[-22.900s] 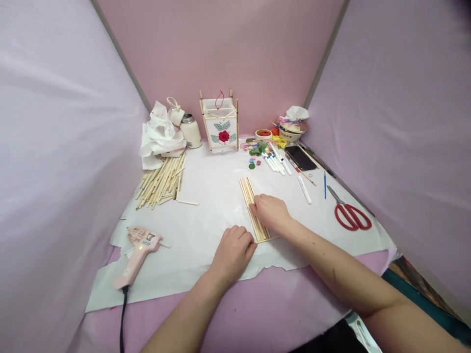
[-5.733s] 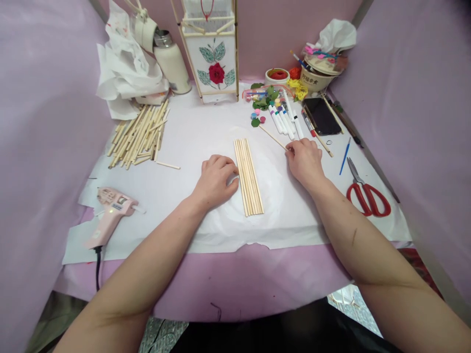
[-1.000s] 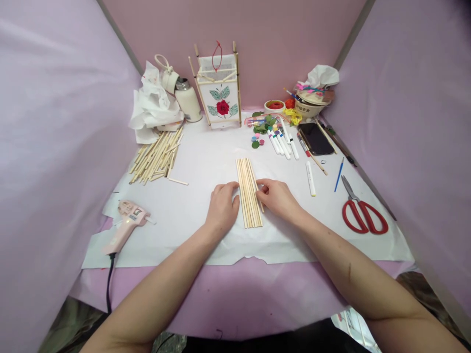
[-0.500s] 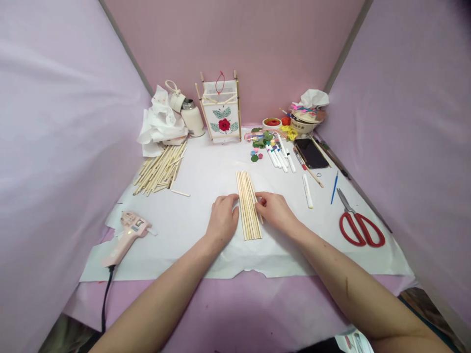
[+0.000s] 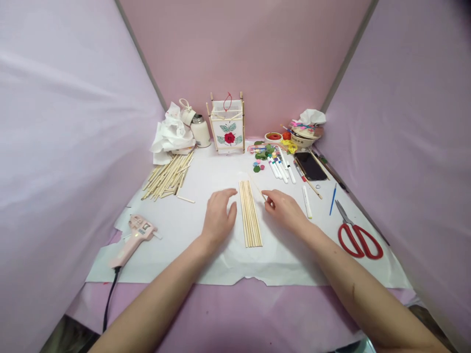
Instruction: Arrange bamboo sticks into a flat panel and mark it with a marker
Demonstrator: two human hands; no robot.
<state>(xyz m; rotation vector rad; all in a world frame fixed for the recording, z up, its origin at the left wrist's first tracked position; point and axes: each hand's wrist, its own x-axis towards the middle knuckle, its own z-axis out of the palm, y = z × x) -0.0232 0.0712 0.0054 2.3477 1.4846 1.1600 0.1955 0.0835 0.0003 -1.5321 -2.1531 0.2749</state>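
Note:
A row of thin wooden sticks (image 5: 250,214) lies side by side on the white paper, running away from me. To the left of the row, my left hand (image 5: 221,211) rests with thumb and fingers apart, holding nothing. My right hand (image 5: 281,208) pinches a single wooden stick (image 5: 258,188) just right of the row. That stick slants up and to the left and looks faint, with its lower part hidden by my fingers.
A pink glue gun (image 5: 134,238) and a pile of sticks (image 5: 169,176) lie left. A paper-sided lantern (image 5: 228,128) with a rose stands at the back. Markers (image 5: 281,170), a phone (image 5: 311,165) and red-handled scissors (image 5: 358,235) are on the right.
My right hand has drawn one stick away from the row's right side. My left hand has come off the row's left edge and opened. The view has tilted up slightly.

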